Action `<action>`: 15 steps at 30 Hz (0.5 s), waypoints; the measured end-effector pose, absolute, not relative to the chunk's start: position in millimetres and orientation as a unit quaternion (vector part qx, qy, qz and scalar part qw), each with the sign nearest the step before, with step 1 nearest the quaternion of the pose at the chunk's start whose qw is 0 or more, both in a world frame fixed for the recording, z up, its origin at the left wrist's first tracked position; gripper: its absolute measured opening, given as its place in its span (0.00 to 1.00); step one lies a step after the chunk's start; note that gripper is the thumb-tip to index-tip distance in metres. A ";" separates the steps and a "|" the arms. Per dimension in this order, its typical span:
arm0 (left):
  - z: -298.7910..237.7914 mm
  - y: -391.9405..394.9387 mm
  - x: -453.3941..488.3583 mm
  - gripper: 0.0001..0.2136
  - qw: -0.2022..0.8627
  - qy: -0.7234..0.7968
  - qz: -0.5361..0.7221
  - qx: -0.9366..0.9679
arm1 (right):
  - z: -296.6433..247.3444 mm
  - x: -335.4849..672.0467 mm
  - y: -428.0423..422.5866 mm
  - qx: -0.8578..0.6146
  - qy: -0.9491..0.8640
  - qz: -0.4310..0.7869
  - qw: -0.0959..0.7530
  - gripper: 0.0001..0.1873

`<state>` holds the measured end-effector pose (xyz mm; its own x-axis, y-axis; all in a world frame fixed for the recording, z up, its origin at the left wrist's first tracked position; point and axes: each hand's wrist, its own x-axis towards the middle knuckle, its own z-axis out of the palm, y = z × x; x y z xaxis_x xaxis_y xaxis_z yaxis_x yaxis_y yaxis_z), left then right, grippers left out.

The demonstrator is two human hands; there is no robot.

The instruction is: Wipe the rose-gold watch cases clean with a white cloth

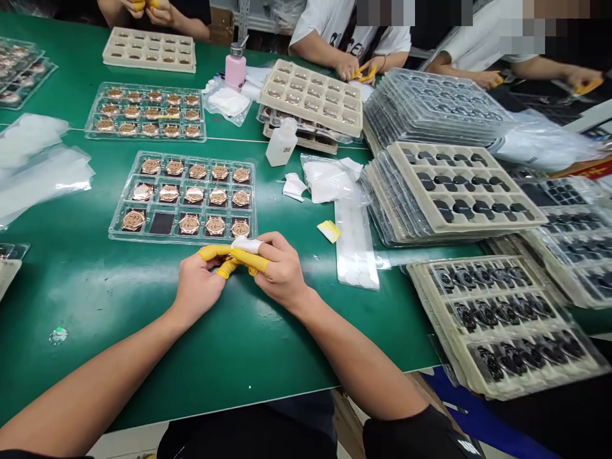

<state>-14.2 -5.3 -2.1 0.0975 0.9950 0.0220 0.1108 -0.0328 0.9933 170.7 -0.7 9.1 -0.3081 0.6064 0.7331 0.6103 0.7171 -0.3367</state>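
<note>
My left hand (199,280) and my right hand (278,268) meet just in front of a clear plastic tray (111,231), with yellow finger cots on several fingers. The left fingers are pinched round a small watch case (231,256), of which only a gold-coloured sliver shows. My right hand is closed on a folded white cloth (246,245) and presses against the same case. Rose-gold watch cases (190,223) lie back up in the tray's compartments. One front-row compartment (162,223) shows only its dark bottom.
A white bottle (281,145), a pink pump bottle (235,67) and cloth scraps (294,186) stand or lie beyond my hands. Stacked trays (401,210) and a tray of dark watches (507,319) fill the right. Co-workers' hands (351,67) are across the table.
</note>
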 end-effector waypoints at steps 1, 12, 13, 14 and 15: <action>-1.2 -5.6 -13.9 0.11 0.483 0.494 0.461 0.557 | 11.9 171.9 -1.2 -0.382 -0.807 -0.003 0.451 0.24; 0.8 -5.1 -13.1 0.12 0.498 0.507 0.460 0.533 | 3.2 179.9 3.9 -0.410 -0.814 0.046 0.408 0.20; 1.4 -4.8 -13.3 0.13 0.503 0.512 0.457 0.525 | 2.5 178.0 4.5 -0.408 -0.817 0.043 0.405 0.19; 2.0 -4.6 -13.7 0.12 0.505 0.516 0.454 0.522 | 1.9 175.9 4.9 -0.405 -0.822 0.037 0.400 0.19; 2.4 -4.3 -14.2 0.12 0.503 0.519 0.451 0.524 | 1.3 173.7 5.0 -0.401 -0.826 0.028 0.396 0.18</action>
